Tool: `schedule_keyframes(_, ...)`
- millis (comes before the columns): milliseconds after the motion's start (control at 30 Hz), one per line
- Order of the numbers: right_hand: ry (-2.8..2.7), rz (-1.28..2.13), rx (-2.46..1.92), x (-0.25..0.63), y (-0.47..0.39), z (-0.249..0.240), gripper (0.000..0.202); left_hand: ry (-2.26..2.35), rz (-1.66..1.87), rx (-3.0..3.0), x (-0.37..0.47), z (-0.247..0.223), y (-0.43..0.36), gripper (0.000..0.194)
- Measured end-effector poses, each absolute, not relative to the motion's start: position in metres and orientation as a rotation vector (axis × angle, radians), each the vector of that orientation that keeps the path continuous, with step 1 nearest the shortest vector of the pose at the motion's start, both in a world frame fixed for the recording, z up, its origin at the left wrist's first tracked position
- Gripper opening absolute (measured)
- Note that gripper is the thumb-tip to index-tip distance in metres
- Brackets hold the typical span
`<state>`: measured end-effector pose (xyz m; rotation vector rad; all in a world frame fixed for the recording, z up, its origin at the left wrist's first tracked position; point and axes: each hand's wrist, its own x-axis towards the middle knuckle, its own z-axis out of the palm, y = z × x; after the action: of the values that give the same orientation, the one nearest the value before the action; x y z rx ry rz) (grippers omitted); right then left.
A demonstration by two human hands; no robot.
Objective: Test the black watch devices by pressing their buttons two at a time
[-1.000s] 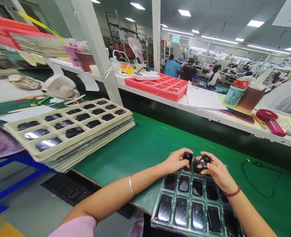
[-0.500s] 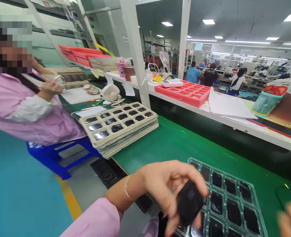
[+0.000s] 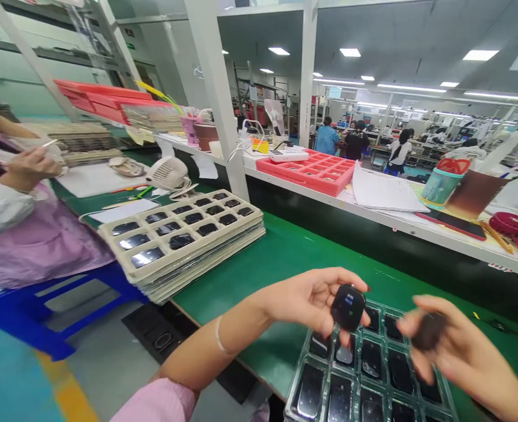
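Observation:
My left hand (image 3: 315, 299) pinches a black square watch-like device (image 3: 349, 308) by its edges, its screen turned up with small lit text. To the right, my right hand (image 3: 465, 346) grips a dark rounded piece (image 3: 429, 331), blurred by motion. Both hands are above a clear plastic tray (image 3: 290, 404) whose compartments hold black devices such as one (image 3: 310, 391) at the front left. The two held pieces are apart from each other.
A stack of beige trays (image 3: 197, 266) with dark pieces is on the green table (image 3: 280, 258). A person's hand (image 3: 34, 167) is at the left. The shelf holds a red tray (image 3: 305, 170), papers (image 3: 384, 190) and a cup (image 3: 443, 181).
My left hand has turned the device so its lit screen shows. My right hand has come in from the right edge with a dark piece. The view has swung right.

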<state>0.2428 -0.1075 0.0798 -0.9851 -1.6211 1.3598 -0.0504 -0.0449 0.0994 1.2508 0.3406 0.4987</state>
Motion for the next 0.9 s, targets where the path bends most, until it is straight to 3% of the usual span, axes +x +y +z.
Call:
schedule_keyframes(200,-1.509,1.294,-1.080,0.231,-0.051,0.038,0.037,0.638,0.609,1.424,0.017,0.043,0.004,0.023)
schedule_keyframes(467,-1.488,1.329,-1.109,0.226,-0.043,-0.014,0.036,0.623,0.654,1.357,0.025,-0.012,0.008,0.032)
schedule_keyframes(900,-1.523,1.340,-1.138,0.228,-0.045,-0.014,0.040,0.639,0.701,1.324,0.030,-0.017,0.004,0.037)
